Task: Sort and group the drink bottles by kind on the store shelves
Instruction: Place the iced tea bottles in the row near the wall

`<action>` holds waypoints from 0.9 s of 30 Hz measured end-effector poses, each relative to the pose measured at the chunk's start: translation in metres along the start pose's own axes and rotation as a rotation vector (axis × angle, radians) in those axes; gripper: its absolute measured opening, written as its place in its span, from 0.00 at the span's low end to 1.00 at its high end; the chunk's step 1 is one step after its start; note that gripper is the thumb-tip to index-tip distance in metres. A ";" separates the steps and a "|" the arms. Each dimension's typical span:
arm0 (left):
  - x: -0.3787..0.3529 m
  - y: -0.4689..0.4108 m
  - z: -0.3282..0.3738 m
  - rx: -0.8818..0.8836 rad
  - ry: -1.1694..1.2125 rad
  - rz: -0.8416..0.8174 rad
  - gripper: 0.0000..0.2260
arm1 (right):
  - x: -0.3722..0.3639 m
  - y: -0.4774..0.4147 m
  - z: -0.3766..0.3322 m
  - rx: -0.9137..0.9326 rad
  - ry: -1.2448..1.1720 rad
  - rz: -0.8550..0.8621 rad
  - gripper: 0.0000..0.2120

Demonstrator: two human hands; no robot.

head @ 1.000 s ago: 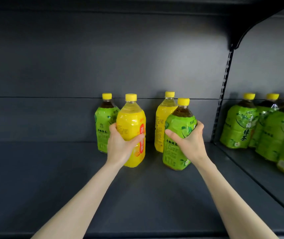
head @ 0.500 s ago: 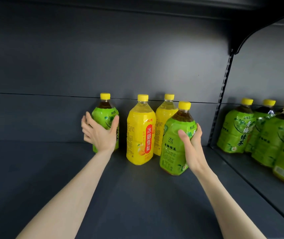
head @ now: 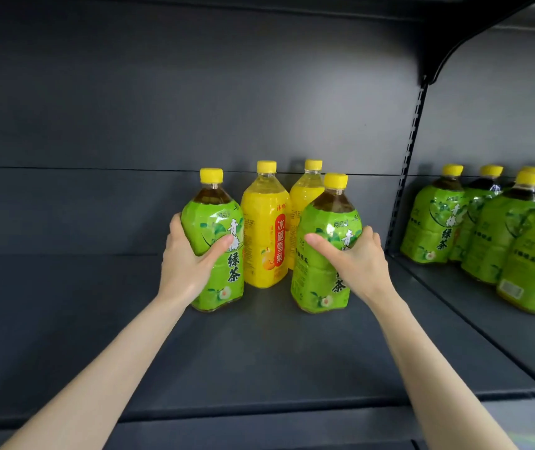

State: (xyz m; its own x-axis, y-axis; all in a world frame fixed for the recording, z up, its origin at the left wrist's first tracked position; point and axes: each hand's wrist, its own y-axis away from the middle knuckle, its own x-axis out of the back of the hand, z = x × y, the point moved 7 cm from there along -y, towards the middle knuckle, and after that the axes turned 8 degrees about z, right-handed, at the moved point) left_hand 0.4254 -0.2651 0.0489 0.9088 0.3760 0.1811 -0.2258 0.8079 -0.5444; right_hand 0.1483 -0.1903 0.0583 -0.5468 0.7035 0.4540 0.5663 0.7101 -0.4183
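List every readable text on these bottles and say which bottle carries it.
"青梅绿茶": left green bottle, in the left hand.
"冰糖雪梨": red strip on the front yellow bottle.
"青…茶": right green bottle; the right hand hides the middle.
"青梅绿茶": nearest bottle on the right-hand shelf.
Smaller print: too blurred to read.

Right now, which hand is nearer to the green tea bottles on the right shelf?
Right. The right hand grips a green tea bottle just left of that group; the left hand is farther left, gripping another.
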 end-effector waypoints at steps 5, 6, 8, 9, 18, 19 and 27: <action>0.019 0.048 0.024 0.022 0.208 -0.099 0.35 | 0.023 0.034 0.000 0.032 0.037 0.050 0.50; 0.019 0.054 0.025 0.042 0.259 -0.127 0.33 | 0.024 0.038 0.002 0.027 -0.079 0.011 0.47; 0.013 0.066 0.026 0.109 0.339 -0.186 0.34 | 0.021 0.042 0.009 -0.021 -0.434 -0.117 0.39; 0.009 0.071 0.025 0.154 0.374 -0.206 0.36 | 0.017 0.042 0.015 -0.063 -0.571 -0.187 0.39; -0.007 0.097 0.049 0.213 0.396 -0.033 0.21 | 0.015 0.053 0.016 -0.058 -0.657 -0.151 0.36; -0.009 0.102 0.056 0.198 0.393 -0.032 0.21 | 0.024 0.056 0.018 -0.061 -0.652 -0.126 0.37; -0.068 0.178 0.154 0.101 0.474 -0.159 0.20 | 0.177 0.069 0.059 0.001 -0.612 0.096 0.29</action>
State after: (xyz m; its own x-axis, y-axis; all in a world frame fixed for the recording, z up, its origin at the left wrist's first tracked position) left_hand 0.2690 -0.0766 0.0658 0.9886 0.0166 -0.1495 -0.0835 0.8871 -0.4540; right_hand 0.0538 -0.0148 0.0632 -0.7482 0.6528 -0.1189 0.6300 0.6427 -0.4359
